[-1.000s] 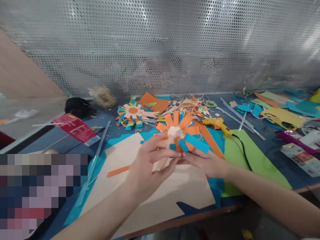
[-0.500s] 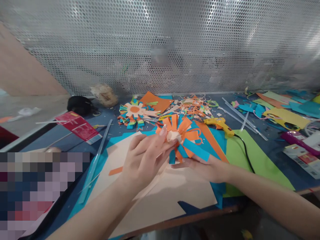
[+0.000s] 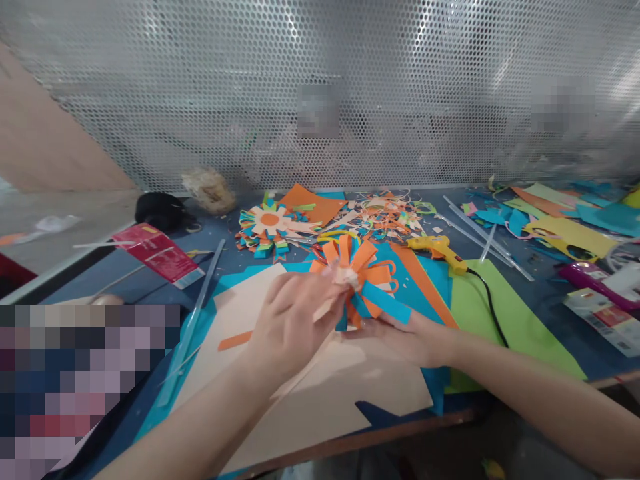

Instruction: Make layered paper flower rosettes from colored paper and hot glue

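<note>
A paper flower [image 3: 371, 275] with orange looped petals and blue strips is between my hands, above the stacked sheets. The fingers of my left hand [image 3: 295, 317] close in on its pale crumpled centre [image 3: 345, 276], partly covering it. My right hand [image 3: 417, 339] grips the flower from below and the right, with a blue strip lying over its fingers. Some of the right fingertips are hidden behind the petals. Under both hands lies a pale peach paper sheet [image 3: 350, 387], and an orange strip [image 3: 235, 341] rests on it beside my left wrist.
A yellow glue gun [image 3: 440, 252] lies on the right, its black cord crossing green paper [image 3: 520, 327]. Behind are another paper flower [image 3: 270, 221], paper scraps [image 3: 385, 213] and a perforated metal panel [image 3: 380, 87]. Clear glue sticks [image 3: 480, 233] and a red packet [image 3: 157, 255] flank the work.
The flower has shifted slightly down and left with my right hand. My left hand has turned a little, its fingers now bent closer over the pale centre.
</note>
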### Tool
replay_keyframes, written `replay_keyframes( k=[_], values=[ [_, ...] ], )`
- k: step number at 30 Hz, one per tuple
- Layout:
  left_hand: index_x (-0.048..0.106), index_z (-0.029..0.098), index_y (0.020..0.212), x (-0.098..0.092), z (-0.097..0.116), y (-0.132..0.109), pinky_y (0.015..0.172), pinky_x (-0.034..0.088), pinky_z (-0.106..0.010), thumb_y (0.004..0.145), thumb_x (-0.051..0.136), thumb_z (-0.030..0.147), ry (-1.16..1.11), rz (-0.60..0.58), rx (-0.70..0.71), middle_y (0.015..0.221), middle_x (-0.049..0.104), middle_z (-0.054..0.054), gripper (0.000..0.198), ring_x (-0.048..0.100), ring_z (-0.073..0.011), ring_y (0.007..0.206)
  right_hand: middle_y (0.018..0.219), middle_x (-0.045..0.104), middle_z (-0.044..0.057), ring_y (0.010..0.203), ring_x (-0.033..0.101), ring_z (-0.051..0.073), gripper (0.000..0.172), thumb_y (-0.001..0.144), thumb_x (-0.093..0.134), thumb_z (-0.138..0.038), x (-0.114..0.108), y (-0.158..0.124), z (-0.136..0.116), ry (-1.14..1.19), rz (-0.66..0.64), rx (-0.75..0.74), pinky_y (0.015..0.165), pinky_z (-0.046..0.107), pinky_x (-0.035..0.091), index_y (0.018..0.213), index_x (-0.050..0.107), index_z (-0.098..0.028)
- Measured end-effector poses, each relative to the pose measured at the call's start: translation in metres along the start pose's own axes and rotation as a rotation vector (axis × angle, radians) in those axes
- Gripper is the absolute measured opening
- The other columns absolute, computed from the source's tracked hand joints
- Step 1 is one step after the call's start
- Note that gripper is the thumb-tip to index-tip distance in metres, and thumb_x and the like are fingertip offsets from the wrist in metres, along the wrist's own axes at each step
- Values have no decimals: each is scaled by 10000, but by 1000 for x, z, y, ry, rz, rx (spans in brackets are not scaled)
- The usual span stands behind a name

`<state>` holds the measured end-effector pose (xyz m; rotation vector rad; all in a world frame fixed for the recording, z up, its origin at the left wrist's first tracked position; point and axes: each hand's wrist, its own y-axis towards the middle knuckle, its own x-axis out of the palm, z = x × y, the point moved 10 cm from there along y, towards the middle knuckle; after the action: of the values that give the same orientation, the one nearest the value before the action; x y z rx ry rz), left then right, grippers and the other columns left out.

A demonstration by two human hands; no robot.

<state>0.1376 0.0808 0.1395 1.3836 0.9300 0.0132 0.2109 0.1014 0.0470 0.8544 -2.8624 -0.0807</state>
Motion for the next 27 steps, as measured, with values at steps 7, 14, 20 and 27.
replay_keyframes(
  k=[7,14,20,27],
  values=[
    [590,229,950,10,-39,0,634,514,-301,760,588,155,-390,-9,-411,714,670,2,204,612,-161,746,1170,571,3,1017,593,188,496,700,588,-511,-6,0,7,142,118,155,987,375,385,1142,532,-291],
    [394,210,1201,25,-56,-10,707,513,-335,724,629,166,-765,-34,-611,706,673,5,533,630,-162,705,1164,577,21,1020,593,206,452,616,698,-431,-19,3,16,328,219,172,983,406,393,1014,597,-242],
    [388,227,1207,13,-52,-1,815,496,-397,795,571,241,-790,-24,-509,683,666,-8,451,637,-201,857,1046,628,32,930,635,186,377,652,710,-318,-30,5,21,458,261,139,1015,444,356,991,597,-197],
    [441,210,978,42,-17,-11,591,535,-290,796,573,201,-1331,-387,-603,721,652,-8,225,665,-168,615,689,637,-42,775,652,151,268,591,753,-306,-38,7,17,514,301,86,938,436,430,778,608,-180]
  ],
)
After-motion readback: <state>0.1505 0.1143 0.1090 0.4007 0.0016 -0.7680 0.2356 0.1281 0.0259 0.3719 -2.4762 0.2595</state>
